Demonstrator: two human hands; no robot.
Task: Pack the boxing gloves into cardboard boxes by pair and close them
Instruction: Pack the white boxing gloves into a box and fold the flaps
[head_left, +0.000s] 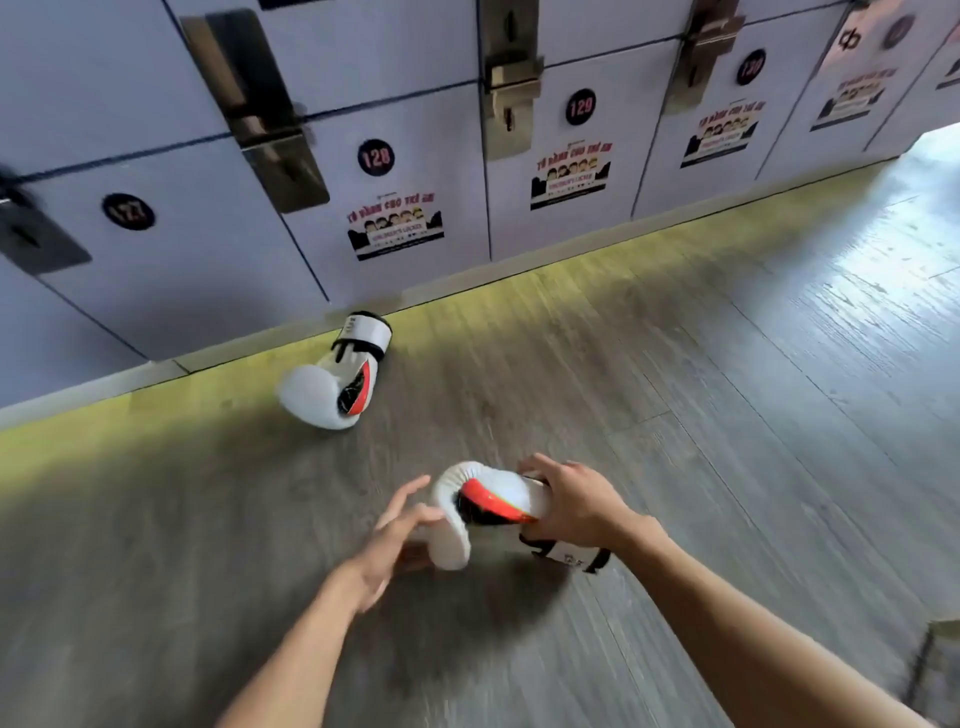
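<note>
A white boxing glove with red and black trim (485, 506) is held just above the wooden floor, near the middle of the view. My right hand (574, 501) grips it around the wrist end, above its black-edged cuff. My left hand (397, 538) is at the glove's padded end with fingers spread, touching or almost touching it. A second matching white glove (337, 376) lies on the floor farther away, close to the base of the lockers, cuff pointing toward them. No cardboard box is in view.
A row of pale numbered lockers (566, 156) with stickers and metal latches lines the far side. The grey wood floor (727, 415) spreads right toward a bright doorway. A dark object (935, 670) shows at the bottom right edge.
</note>
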